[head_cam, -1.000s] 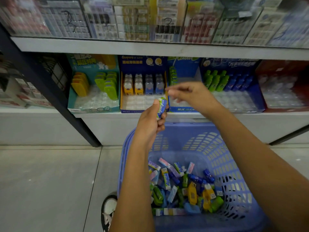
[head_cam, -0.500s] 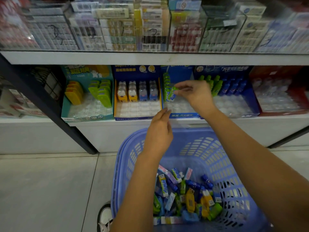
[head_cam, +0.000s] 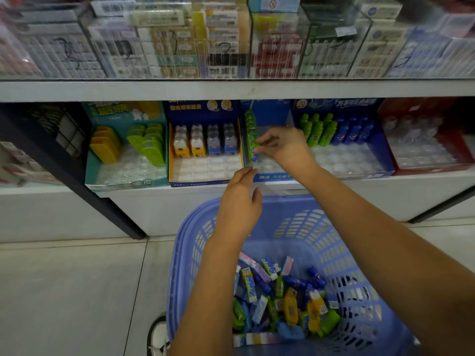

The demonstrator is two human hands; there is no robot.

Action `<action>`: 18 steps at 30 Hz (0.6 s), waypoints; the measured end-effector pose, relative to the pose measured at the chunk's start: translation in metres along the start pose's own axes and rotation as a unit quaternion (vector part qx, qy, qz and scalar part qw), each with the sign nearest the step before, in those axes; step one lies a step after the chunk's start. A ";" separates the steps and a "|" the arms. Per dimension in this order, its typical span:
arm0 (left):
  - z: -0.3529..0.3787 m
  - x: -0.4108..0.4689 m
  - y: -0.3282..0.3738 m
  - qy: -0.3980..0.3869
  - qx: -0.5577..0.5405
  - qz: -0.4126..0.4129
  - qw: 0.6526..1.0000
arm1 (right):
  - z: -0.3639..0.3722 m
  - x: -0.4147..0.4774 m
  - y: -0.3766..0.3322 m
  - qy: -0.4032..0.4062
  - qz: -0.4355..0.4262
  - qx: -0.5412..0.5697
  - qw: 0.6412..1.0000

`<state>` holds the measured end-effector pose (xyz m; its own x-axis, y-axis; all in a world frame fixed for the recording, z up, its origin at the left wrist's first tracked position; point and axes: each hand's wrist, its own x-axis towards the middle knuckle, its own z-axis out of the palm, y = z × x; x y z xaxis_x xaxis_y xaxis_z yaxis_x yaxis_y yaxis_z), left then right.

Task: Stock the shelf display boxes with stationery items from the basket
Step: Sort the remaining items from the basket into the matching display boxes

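1. White shop shelving (head_cam: pixel 385 185) fills the background, and several display boxes stand on it side by side, open to the front.
2. The right hand (head_cam: pixel 285 147) reaches into the middle blue display box (head_cam: pixel 272 177). Its thumb and fingertips pinch one eraser (head_cam: pixel 254 153) at the front end of the green row (head_cam: pixel 249 129) along the left wall of the box. I judge it is held from above so that it goes down into the next free slot.
3. The eraser is a small flat packet in green and blue; the fingers hide part of it.
4. The left hand (head_cam: pixel 239 204) hovers between basket and shelf edge, fingers nearly straight, holding nothing; it seems free for the next piece.
5. The lilac basket (head_cam: pixel 334 227) stands directly below, which keeps the way short. Mixed yellow, green and blue pieces lie at its bottom.
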<state>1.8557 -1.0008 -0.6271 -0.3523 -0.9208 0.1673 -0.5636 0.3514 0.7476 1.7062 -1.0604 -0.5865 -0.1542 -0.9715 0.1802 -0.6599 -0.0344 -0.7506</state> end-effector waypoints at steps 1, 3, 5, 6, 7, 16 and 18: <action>-0.001 0.000 0.000 -0.003 -0.001 0.000 1.000 | 0.001 0.000 0.000 0.000 0.004 0.000 1.000; -0.002 -0.002 0.003 0.002 -0.003 0.002 1.000 | 0.001 -0.003 -0.003 -0.009 0.003 -0.019 1.000; -0.004 -0.007 0.006 0.042 -0.021 0.013 0.999 | -0.004 -0.011 -0.008 -0.012 -0.013 -0.026 1.000; -0.003 -0.009 0.007 0.066 -0.032 0.018 0.997 | -0.009 -0.017 -0.010 -0.006 -0.020 -0.019 1.000; -0.002 -0.012 0.006 0.078 -0.036 0.019 0.996 | -0.014 -0.027 -0.010 -0.006 -0.017 -0.005 1.000; 0.061 -0.065 -0.069 -0.328 0.159 -0.185 0.913 | 0.022 -0.138 0.086 -0.418 0.161 -0.164 0.879; 0.077 -0.088 -0.084 -0.420 0.198 -0.209 0.861 | 0.043 -0.161 0.114 -0.480 0.194 -0.193 0.833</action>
<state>1.8767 -0.9367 -0.7541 -0.3789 -0.5918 -0.7114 -0.9242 0.2020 0.3242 1.6879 -0.9181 -0.7282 0.1258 -0.6380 -0.7597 -0.9136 0.2238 -0.3394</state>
